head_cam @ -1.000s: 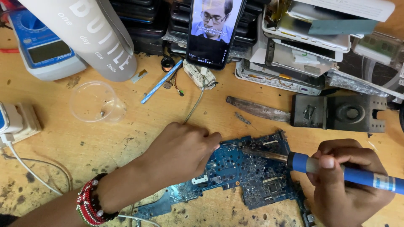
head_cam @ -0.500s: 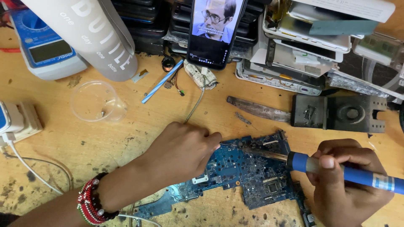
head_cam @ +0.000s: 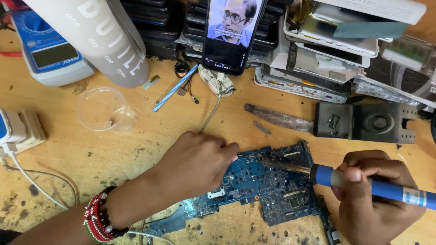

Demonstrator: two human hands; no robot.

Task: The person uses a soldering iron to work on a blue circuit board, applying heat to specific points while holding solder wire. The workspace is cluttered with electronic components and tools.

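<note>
A blue circuit board (head_cam: 265, 188) lies flat on the wooden bench (head_cam: 136, 140). My left hand (head_cam: 195, 163) rests on the board's left part, fingers pinched on a thin wire that meets the board near its top edge. My right hand (head_cam: 372, 199) grips a blue-handled soldering iron (head_cam: 363, 183); its dark metal tip points left and touches the board close to my left fingertips. A red, white and black beaded bracelet (head_cam: 97, 220) circles my left wrist.
A phone (head_cam: 231, 34) with a lit screen leans on stacked device parts at the back. A grey bottle (head_cam: 97, 38), blue multimeter (head_cam: 45, 52), clear plastic cup (head_cam: 102, 109), white plug adapter (head_cam: 18, 129), blue stick (head_cam: 175, 88) and black metal bracket (head_cam: 363, 122) surround the board.
</note>
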